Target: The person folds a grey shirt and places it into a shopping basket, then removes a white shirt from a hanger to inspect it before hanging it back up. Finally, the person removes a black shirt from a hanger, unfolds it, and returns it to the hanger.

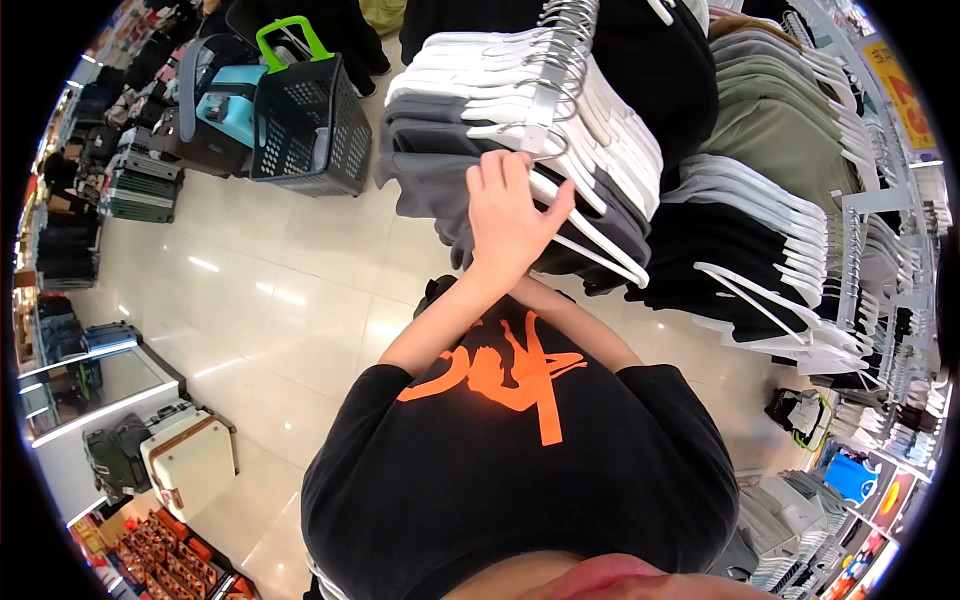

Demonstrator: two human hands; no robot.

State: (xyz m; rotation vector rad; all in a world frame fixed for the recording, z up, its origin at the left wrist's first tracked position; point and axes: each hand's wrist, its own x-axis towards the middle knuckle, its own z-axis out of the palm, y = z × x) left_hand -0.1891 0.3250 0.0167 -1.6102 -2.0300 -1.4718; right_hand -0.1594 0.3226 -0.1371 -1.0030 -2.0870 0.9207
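My left hand (508, 215) reaches up to the front of a hanging row of grey shirts (425, 170). Its fingers curl over the neck of the front white hanger (600, 255), just below the metal hook, while the thumb sits to the right across the hanger's arm. Grey fabric hangs beneath and beside that hand. My right forearm (575, 318) passes behind the left wrist, and the right hand itself is hidden there. Several more white hangers (455, 70) with grey and white garments are packed behind the front one on a metal rail.
A dark shopping basket (310, 130) with a green handle stands on the tiled floor (290, 290), ahead to the left. To the right are racks of black shirts (700, 240) and green shirts (770, 110). A cream suitcase (190, 460) stands at the lower left.
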